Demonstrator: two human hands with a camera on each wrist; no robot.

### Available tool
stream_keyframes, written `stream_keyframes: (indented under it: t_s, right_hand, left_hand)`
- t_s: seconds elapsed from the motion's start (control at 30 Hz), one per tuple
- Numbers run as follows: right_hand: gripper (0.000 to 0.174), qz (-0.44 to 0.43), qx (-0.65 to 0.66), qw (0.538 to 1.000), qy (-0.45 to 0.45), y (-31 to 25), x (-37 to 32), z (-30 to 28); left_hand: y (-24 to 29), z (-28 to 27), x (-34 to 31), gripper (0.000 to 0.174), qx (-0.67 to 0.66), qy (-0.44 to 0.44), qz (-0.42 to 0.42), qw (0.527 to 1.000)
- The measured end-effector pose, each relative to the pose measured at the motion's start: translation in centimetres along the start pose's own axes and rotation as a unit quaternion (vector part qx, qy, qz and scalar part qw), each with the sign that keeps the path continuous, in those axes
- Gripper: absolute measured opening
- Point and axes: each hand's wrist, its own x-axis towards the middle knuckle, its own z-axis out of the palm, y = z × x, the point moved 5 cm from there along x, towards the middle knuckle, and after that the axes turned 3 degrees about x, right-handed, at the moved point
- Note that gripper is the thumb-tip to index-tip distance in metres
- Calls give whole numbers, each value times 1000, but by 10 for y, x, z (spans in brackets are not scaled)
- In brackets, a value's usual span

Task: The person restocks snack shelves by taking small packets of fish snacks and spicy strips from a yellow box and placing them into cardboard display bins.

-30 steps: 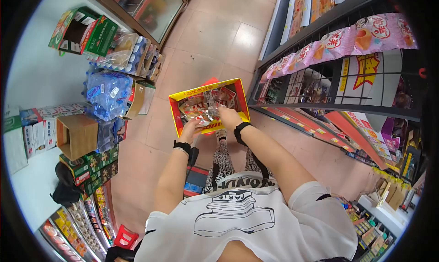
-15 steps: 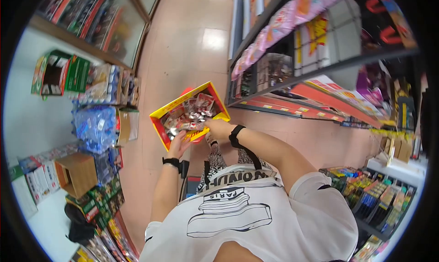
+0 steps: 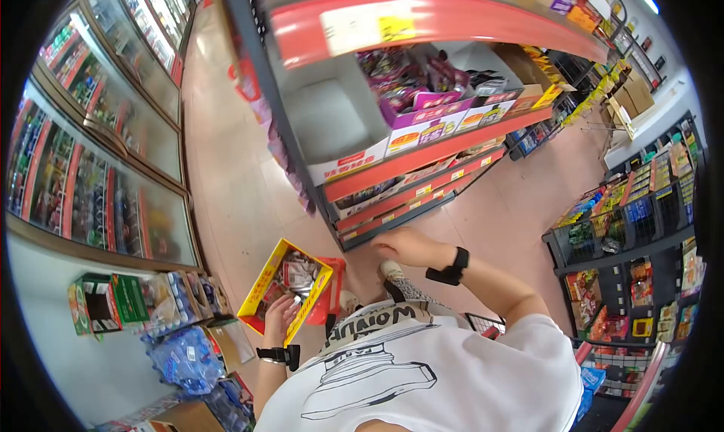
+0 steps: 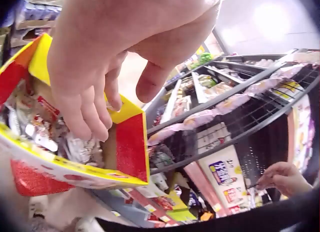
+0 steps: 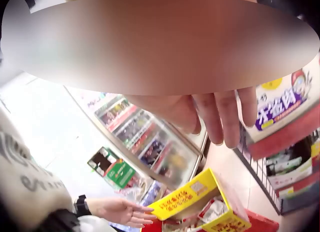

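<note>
A yellow-and-red cardboard box [image 3: 260,287] full of small shiny packets [image 3: 299,272] sits low in front of me, above something red [image 3: 329,285]. My left hand [image 3: 280,317] is at its near side. In the left wrist view its loosely bent fingers [image 4: 92,109] reach down over the packets, and the right wrist view shows this hand fairly flat beside the yellow wall. My right hand [image 3: 413,247] is away from the box, in front of the shelf's lower corner. Its fingers [image 5: 227,117] hang fairly straight in the right wrist view, with nothing seen in them.
A shelf unit [image 3: 445,179] with red price strips stands ahead, carrying an open carton of purple packets [image 3: 403,81] and a white bin [image 3: 332,115]. Glass-door coolers [image 3: 98,183] line the left, with shrink-wrapped bottles [image 3: 185,360] below. A goods rack [image 3: 626,213] is at right.
My right hand has come out of the box and moved right toward the shelf. The left hand stays at the box. The head view has turned right, bringing the shelf front into sight.
</note>
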Motion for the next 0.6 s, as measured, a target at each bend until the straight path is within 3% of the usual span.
stream_keyframes:
  t_s: [0.17,0.23,0.37,0.43,0.5,0.6]
  right_hand:
    - [20,-58,-27,990,123,-29,-28,-85]
    - [19,-67,-44,985,154,-34,-35,-117]
    - [17,-153,-58,963,213,-36,-51,-172]
    - [17,-178,-70,954,233,-29,-62,-194]
    - [17,-198,-89,950,225,-27,-72,-218]
    - [17,-236,-91,939,234,-18,-83,-251]
  left_hand:
    - [75,96,-19,34,95,-72,100,988]
    - [104,143,-35,36,208,-137,207,946]
    - [148,231,-83,35,254,-213,325,886]
    - [168,264,-113,32,261,-194,328,887]
    - [189,297,-142,28,349,-183,425,815]
    - [222,341,-181,31,388,-120,513,756]
